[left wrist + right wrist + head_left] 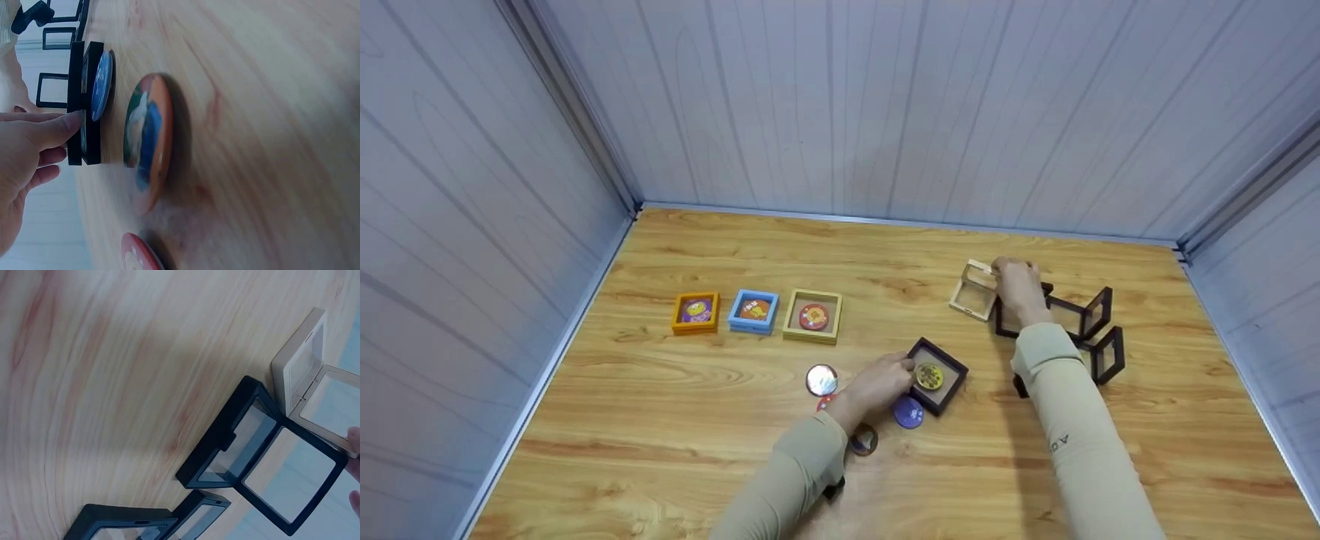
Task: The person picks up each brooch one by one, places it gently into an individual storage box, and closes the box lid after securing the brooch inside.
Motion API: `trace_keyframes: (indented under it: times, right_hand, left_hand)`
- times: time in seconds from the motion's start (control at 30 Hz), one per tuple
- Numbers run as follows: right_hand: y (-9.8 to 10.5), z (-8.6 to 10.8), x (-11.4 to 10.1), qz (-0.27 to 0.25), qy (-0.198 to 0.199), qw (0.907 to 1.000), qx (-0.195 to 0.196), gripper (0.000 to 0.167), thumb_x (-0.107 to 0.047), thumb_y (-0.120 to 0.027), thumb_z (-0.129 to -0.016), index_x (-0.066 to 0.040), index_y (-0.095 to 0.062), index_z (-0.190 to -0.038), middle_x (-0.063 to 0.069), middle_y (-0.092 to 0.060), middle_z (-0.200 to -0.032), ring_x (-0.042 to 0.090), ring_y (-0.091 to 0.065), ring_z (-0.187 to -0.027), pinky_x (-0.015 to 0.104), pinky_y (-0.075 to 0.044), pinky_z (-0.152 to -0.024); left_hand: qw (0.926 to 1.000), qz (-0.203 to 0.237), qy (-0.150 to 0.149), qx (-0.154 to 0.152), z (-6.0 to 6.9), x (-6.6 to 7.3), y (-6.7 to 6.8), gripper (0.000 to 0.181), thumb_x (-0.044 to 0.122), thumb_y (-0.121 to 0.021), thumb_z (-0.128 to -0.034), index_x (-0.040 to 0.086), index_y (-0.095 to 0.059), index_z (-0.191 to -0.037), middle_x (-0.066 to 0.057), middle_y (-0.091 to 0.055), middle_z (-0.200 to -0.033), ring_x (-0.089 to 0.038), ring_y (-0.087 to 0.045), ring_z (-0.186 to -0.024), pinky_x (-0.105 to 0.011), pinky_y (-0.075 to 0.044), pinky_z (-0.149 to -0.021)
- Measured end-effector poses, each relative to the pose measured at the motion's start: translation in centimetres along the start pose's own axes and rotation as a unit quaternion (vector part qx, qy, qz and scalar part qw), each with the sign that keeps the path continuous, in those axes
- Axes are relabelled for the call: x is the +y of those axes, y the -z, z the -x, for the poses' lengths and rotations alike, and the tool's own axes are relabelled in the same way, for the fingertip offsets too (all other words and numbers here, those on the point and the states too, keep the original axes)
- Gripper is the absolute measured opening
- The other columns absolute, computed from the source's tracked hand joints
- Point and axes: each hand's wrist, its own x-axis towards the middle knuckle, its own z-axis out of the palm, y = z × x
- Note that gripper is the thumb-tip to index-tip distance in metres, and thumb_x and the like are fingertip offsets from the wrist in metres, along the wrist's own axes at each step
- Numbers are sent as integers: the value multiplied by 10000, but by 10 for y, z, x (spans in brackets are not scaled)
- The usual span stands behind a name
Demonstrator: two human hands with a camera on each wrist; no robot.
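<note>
My left hand [883, 381] grips the near-left edge of a square black display case [950, 381], thumb on its front in the left wrist view. Inside the case lies a yellow round badge [929, 376]. Against its lower edge is a purple badge [909, 412]. At the back right, my right hand [1020, 289] pinches the raised lid of a cream display case [975, 301], which stands open. An open black case [225, 439] sits beside the cream one, partly hidden by my right hand in the head view.
More open black cases [1108, 355] stand to the right. Near my left forearm lie a shiny round badge [821, 380], a red badge [826, 403] and a dark-rimmed badge [863, 439]. Orange [695, 327], blue [751, 326] and yellow [810, 337] cases holding badges line the left.
</note>
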Motion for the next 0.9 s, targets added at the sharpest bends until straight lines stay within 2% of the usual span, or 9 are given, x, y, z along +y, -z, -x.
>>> trace_keyframes:
  times: [0.07,0.17,0.3,0.4,0.5,0.67,0.77,0.9]
  right_hand:
    - [0,0,-1,-16,33,10000,-48,208,54,-535,-828,34,-583,-1029,209,-615,-960,353,-561,-873,506,-224,-948]
    - [-1,1,-5,-187,-31,9997,-153,221,40,-536,-836,27,-580,-1052,204,-610,-976,346,-560,-885,476,-334,-889]
    - [-3,3,-10,-526,-129,9980,-340,241,17,-501,-865,19,-564,-1098,199,-599,-1000,326,-565,-881,440,-457,-725]
    - [-5,4,-11,-702,-113,9963,-476,250,3,-456,-891,20,-547,-1123,202,-592,-1012,315,-569,-863,425,-463,-683]
    - [-7,7,-12,-1161,-327,9908,-617,269,-37,-415,-919,-4,-533,-1158,196,-585,-1025,298,-567,-827,398,-457,-650]
    - [-8,13,-13,-1605,-498,9835,-671,275,-92,-394,-938,-28,-534,-1165,180,-590,-978,270,-532,-715,351,-410,-579]
    - [-8,17,-15,-1284,-270,9896,-591,256,-71,-421,-927,-19,-546,-1144,175,-587,-1005,270,-553,-774,362,-434,-601]
    - [-8,24,-18,-1142,-100,9919,-546,259,-41,-440,-914,2,-539,-1149,188,-555,-1100,303,-554,-925,422,-465,-714]
  left_hand:
    - [10000,43,48,-6,1,-1,0,117,83,-581,-794,129,-685,-768,13,-579,-808,-123,-508,-757,-217,-418,-672]
    - [9998,84,173,-57,2,-2,0,121,89,-574,-804,121,-682,-761,8,-569,-800,-127,-512,-755,-224,-427,-672]
    - [9990,108,408,-151,3,-5,0,118,93,-579,-813,110,-689,-773,-3,-568,-807,-135,-529,-754,-241,-446,-664]
    - [9985,41,521,-150,5,-8,0,117,81,-584,-812,100,-695,-782,-9,-575,-815,-133,-540,-747,-238,-454,-649]
    - [9984,-8,561,-59,6,-12,-1,129,58,-570,-807,99,-691,-789,-8,-577,-817,-127,-542,-751,-222,-450,-655]
    - [9975,-140,685,59,8,-18,-4,147,40,-558,-795,101,-691,-793,-10,-586,-834,-139,-542,-780,-224,-446,-691]
    - [9962,-225,835,-44,9,-22,-4,134,37,-573,-783,92,-694,-799,-20,-582,-827,-146,-539,-759,-230,-448,-676]
    - [9936,-123,1105,-190,10,-26,-3,136,25,-576,-775,72,-693,-828,-38,-578,-830,-157,-541,-742,-243,-453,-662]
